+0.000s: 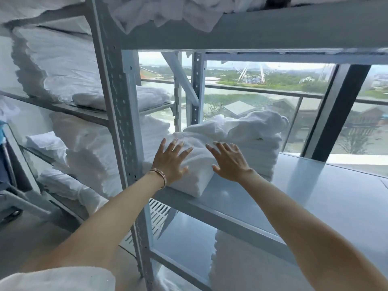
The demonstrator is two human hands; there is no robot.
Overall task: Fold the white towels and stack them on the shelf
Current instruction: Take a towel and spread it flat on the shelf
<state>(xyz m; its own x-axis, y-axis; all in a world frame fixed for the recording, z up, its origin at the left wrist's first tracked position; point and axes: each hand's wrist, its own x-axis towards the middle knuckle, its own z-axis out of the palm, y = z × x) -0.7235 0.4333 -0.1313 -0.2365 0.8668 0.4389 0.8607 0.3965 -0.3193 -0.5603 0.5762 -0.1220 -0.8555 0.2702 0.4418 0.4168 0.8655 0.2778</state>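
A folded white towel [196, 164] lies at the left end of the grey metal shelf [315, 198], leaning against a taller stack of folded white towels [260, 152] behind it. A crumpled white towel [252, 122] tops that stack. My left hand [171, 162] rests flat on the folded towel's left side, fingers spread, a thin bracelet on the wrist. My right hand [230, 161] lies flat on its right side, fingers spread. Neither hand grips anything.
A grey upright post [123, 127] stands just left of my left hand. The neighbouring rack on the left holds stacked white linens [63, 66]. Loose white cloth [168, 11] hangs from the shelf above. Another towel stack [241, 261] sits below. A window lies behind.
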